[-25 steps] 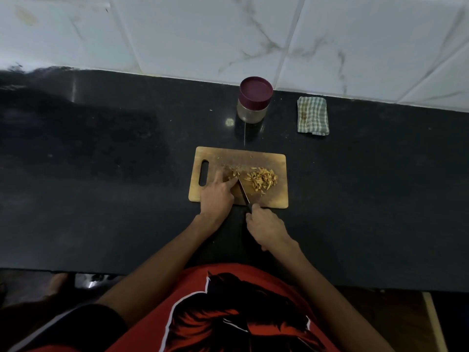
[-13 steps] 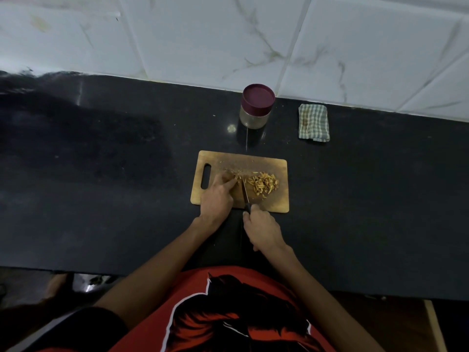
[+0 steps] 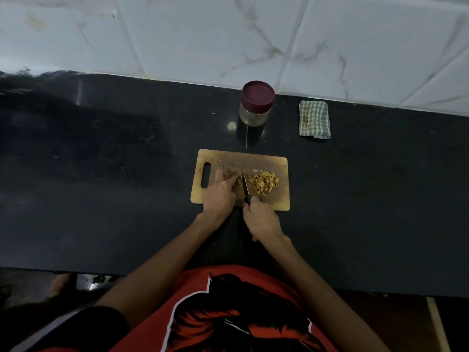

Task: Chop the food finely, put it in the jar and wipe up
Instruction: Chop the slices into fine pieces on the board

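Note:
A wooden cutting board (image 3: 253, 158) lies on the black counter. A heap of yellowish chopped food (image 3: 264, 182) covers its right half. My left hand (image 3: 219, 196) presses a small uncut piece (image 3: 231, 172) down with its fingertips. My right hand (image 3: 261, 221) grips the dark handle of a knife (image 3: 245, 185), whose blade stands between my left fingers and the heap. Behind the board stands a jar (image 3: 256, 104) with a maroon lid on it. A folded checked cloth (image 3: 314, 119) lies to the jar's right.
The black counter (image 3: 101, 174) runs wide on both sides of the board. White marbled wall tiles (image 3: 228, 34) close it off at the back. The counter's front edge (image 3: 127, 271) is by my red shirt.
The knife blade has stayed at the left edge of the heap, with small chopping shifts. My left fingers have stayed on the uncut piece. The view has tilted slightly.

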